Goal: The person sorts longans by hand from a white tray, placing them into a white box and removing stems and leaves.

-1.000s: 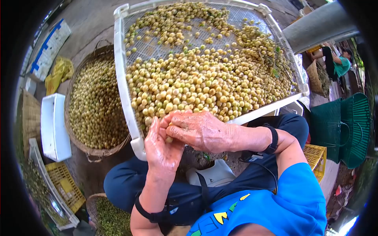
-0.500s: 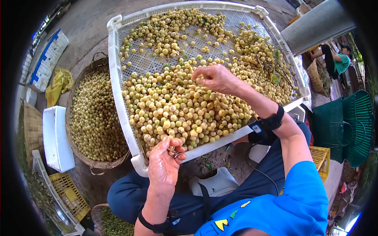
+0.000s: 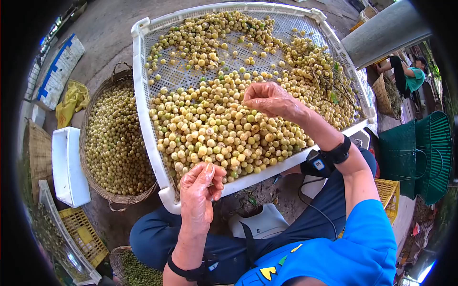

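Note:
Many small round yellow-green fruits (image 3: 224,138) lie in a white slotted tray (image 3: 151,143) in front of me. Over the tray's near left edge, my left hand (image 3: 200,190) has its thumb and fingers curled together; whatever they grip is too small to make out. My right hand (image 3: 274,100) hangs over the middle of the fruit heap, fingers bent and pressed together, and their contents are hidden. Thin twigs (image 3: 338,86) lie among the fruits on the tray's right side.
A wicker basket of fruits (image 3: 114,143) stands left of the tray, beside a white box (image 3: 70,167). Yellow crates (image 3: 83,233) sit low left. Green baskets (image 3: 405,157) are at right, below a thick pole (image 3: 386,35). Another person (image 3: 412,76) sits far right.
My right hand has shifted slightly right and down, its fingers more closed. My left hand's fingers have drawn closer together, and the fruit visible there before no longer shows.

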`<state>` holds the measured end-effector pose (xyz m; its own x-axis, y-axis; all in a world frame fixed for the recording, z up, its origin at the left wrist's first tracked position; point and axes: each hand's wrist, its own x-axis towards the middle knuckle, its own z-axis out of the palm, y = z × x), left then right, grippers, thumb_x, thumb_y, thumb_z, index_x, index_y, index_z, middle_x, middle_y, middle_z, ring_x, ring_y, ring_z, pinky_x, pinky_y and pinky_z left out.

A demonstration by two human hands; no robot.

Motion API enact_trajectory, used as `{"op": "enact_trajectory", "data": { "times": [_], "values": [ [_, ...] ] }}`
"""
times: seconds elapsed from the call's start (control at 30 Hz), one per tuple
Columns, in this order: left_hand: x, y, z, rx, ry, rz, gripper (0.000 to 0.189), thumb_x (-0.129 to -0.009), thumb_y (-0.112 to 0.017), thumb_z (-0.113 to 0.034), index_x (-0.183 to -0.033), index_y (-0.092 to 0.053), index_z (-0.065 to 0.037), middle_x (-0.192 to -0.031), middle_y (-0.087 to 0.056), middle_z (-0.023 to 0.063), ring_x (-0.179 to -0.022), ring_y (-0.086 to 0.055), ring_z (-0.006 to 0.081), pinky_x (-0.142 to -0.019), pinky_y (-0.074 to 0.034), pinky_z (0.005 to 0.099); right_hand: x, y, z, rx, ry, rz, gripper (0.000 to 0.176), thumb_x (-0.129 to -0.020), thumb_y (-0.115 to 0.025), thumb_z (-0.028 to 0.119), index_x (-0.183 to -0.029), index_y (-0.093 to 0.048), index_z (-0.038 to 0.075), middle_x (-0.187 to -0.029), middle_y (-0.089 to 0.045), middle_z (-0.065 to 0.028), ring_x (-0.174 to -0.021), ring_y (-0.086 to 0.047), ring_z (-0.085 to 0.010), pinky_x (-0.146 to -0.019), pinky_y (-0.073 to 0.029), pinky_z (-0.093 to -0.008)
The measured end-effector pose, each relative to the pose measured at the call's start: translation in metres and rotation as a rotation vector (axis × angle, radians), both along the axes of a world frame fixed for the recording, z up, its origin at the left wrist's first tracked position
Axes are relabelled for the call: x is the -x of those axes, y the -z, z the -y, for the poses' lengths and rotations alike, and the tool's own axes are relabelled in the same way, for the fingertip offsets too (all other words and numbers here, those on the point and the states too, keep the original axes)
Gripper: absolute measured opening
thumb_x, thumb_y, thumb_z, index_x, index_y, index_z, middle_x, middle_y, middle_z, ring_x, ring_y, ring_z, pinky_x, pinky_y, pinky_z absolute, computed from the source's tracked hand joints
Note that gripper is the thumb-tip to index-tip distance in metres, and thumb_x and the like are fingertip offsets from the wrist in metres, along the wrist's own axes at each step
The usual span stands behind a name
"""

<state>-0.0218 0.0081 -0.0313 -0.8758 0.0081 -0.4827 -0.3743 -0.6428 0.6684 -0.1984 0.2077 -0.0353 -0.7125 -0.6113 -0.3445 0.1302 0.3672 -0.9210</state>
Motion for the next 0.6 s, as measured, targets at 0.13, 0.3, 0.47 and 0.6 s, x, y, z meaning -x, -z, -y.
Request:
{"op": "enact_trajectory", "data": {
  "times": [0.13, 0.3, 0.47, 0.6],
  "values": [
    [-0.001, -0.002, -0.001, -0.115, -0.019, 0.01, 0.017, -0.084, -0.054, -0.015, -0.08, -0.057, 0.002, -0.056, -0.049, 0.0005, -0.047, -0.047, 0.0067, -0.037, -0.032, 0.0173, -0.041, -0.027, 0.005, 0.133, -0.056, 0.174, 0.008, -0.083, -0.056, 0.018, -0.082, -0.058, 0.011, -0.061, -0.047, 0.0085, -0.048, -0.038, 0.0008, -0.038, -0.028, -0.0159],
    [-0.004, -0.007, 0.0, -0.167, -0.058, 0.012, 0.016, -0.084, -0.054, -0.014, -0.081, -0.056, 0.002, -0.055, -0.048, 0.0002, -0.045, -0.047, 0.0076, -0.036, -0.031, 0.0179, -0.135, -0.02, 0.015, -0.672, -1.23, -0.506, 0.02, -0.084, -0.048, 0.02, -0.096, -0.055, 0.006, -0.074, -0.06, -0.0111, -0.074, -0.061, -0.0259, -0.058, -0.048, -0.0396],
    [-0.008, -0.011, 0.001, -0.195, -0.058, 0.041, 0.016, -0.085, -0.052, -0.013, -0.081, -0.056, 0.001, -0.057, -0.049, 0.0011, -0.045, -0.047, 0.0081, -0.036, -0.031, 0.0184, -0.111, -0.028, 0.022, -0.337, -0.678, -0.773, 0.02, -0.078, -0.057, 0.024, -0.08, -0.045, 0.008, -0.062, -0.054, -0.0095, -0.056, -0.056, -0.0287, -0.047, -0.044, -0.0392],
    [-0.009, -0.014, 0.004, -0.206, -0.052, 0.05, 0.017, -0.085, -0.051, -0.014, -0.081, -0.055, 0.002, -0.057, -0.047, 0.0003, -0.046, -0.045, 0.0081, -0.038, -0.031, 0.0194, -0.042, -0.01, 0.036, -0.454, -0.304, -0.712, 0.023, -0.081, -0.051, 0.029, -0.095, -0.05, 0.011, -0.063, -0.058, -0.0147, -0.06, -0.059, -0.0298, -0.052, -0.047, -0.0397]
  ]
}}
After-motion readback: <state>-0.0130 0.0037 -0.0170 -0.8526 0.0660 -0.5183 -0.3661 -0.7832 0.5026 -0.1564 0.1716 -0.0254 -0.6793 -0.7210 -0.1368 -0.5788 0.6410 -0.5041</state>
